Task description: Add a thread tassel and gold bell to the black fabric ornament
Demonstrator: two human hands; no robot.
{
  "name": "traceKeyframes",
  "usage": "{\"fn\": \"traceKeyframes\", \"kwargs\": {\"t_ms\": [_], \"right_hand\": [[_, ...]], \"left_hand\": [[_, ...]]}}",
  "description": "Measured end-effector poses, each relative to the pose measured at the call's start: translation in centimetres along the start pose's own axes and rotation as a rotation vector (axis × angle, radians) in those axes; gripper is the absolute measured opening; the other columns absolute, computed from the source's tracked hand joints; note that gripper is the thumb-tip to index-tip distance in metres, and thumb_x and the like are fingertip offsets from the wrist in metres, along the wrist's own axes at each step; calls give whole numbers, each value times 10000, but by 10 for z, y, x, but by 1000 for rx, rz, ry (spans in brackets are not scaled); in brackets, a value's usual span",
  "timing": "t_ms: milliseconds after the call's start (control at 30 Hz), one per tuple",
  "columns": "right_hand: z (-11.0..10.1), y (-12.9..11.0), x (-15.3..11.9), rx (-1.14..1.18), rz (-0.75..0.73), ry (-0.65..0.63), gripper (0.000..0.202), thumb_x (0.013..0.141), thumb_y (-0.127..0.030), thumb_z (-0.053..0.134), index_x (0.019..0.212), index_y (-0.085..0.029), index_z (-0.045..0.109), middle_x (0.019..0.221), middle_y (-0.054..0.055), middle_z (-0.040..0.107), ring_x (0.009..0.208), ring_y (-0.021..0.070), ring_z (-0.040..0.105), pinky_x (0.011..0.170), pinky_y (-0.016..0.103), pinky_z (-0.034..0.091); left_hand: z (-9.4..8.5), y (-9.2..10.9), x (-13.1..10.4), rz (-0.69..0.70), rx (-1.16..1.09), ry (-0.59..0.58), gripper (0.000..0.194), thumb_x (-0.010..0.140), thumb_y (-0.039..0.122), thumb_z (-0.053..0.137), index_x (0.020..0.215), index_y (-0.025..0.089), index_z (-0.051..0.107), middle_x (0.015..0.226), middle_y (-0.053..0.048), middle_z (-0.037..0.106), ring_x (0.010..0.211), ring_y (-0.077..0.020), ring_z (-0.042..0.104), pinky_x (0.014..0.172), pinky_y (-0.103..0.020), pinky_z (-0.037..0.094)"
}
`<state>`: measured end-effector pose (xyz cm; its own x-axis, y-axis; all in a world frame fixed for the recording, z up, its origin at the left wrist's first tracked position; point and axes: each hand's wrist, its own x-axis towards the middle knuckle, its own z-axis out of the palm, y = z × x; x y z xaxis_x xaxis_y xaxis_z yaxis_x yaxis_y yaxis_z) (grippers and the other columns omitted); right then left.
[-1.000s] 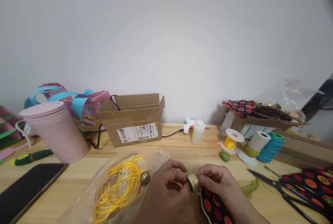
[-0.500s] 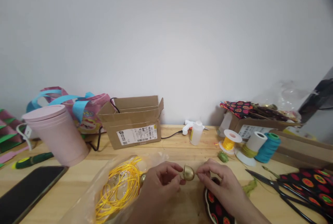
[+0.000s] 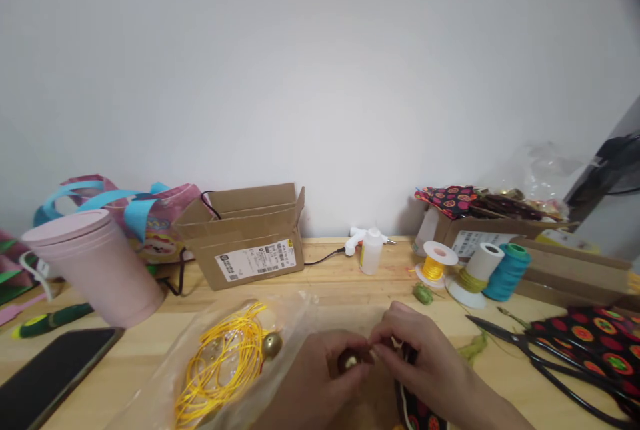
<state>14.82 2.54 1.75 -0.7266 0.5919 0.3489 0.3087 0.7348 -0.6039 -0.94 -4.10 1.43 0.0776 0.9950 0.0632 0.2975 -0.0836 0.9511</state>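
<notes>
Brass gleams inside the cupped fingers of the left hand [image 3: 307,380], where a small rounded bell [image 3: 349,360] sits at the near side of a wooden worktop [image 3: 330,290], its body partly hidden by the grip, which seems meant to steady something smooth and round. The fingers of the right hand [image 3: 425,357] draw to a pinch at the bell's side (what they hold, if anything, is too small to tell). Dark floral fabric with a pale edge [image 3: 423,417] lies beneath that hand, perhaps kept close so both pieces stay within reach. To the left, a clear plastic bag [image 3: 150,390] lies spread under yellow cord [image 3: 220,370], likely to keep loose loops together, with a second bell [image 3: 273,345] beside them. Black-handled scissors [image 3: 523,342] rest open at right, near more floral fabric [image 3: 595,343], while upright thread spools [image 3: 506,273] stand farther back, apparently out of the hands' way.
</notes>
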Motion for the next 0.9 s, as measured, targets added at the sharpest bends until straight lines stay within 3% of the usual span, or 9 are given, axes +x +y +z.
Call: {"fn": "traceKeyframes", "kwargs": {"t_ms": [133, 233, 333, 467, 633, 733, 900], "right_hand": [[-3, 3, 1, -33, 4, 15, 128, 786, -134, 474, 719, -193, 566, 657, 0, 570, 676, 140, 494, 595, 253, 351], [-3, 5, 3, -44, 57, -4, 132, 787, -132, 472, 731, -195, 574, 677, 4, 578, 695, 148, 502, 610, 262, 354], [-3, 6, 4, -46, 89, -27, 134, 784, -135, 477, 727, -197, 581, 691, 5, 589, 700, 150, 506, 611, 261, 362], [-3, 7, 4, -53, 85, -34, 126, 769, -132, 485, 713, -194, 580, 678, 6, 584, 686, 152, 506, 594, 256, 370], [-8, 15, -1, -39, 124, -98, 133, 735, -127, 505, 780, -212, 598, 689, 0, 564, 661, 147, 518, 581, 247, 391], [-9, 19, -5, -18, 133, -153, 173, 706, -116, 528, 822, -220, 605, 712, -5, 568, 654, 140, 521, 586, 239, 401], [2, 9, -2, 77, 68, -96, 467, 629, -216, 667, 1070, -241, 513, 911, 10, 586, 769, 159, 523, 659, 247, 410]], "left_hand": [[-4, 3, -2, -7, 208, 105, 175, 697, 178, 563, 849, 192, 649, 774, -12, 683, 740, -175, 597, 698, -264, 449], [-6, 1, -5, 50, 332, 188, 258, 683, 201, 577, 939, 204, 612, 870, -30, 678, 812, -193, 597, 764, -300, 444], [-6, -1, -7, 117, 399, 223, 323, 664, 217, 599, 987, 220, 586, 888, -38, 673, 790, -196, 602, 735, -303, 461], [-7, 0, -5, 155, 445, 218, 142, 670, 225, 593, 811, 213, 607, 750, -18, 656, 670, -174, 589, 624, -267, 465], [-8, -1, -4, 1, 412, 191, 169, 663, 245, 603, 828, 210, 622, 795, -19, 665, 737, -195, 584, 680, -291, 439], [-8, -5, -4, -46, 381, 181, 201, 647, 244, 611, 844, 215, 632, 784, -13, 666, 681, -185, 569, 641, -284, 433], [-4, -8, -2, -61, 173, 151, 215, 651, 223, 630, 858, 194, 584, 753, -6, 639, 639, -160, 563, 571, -251, 425]]}}
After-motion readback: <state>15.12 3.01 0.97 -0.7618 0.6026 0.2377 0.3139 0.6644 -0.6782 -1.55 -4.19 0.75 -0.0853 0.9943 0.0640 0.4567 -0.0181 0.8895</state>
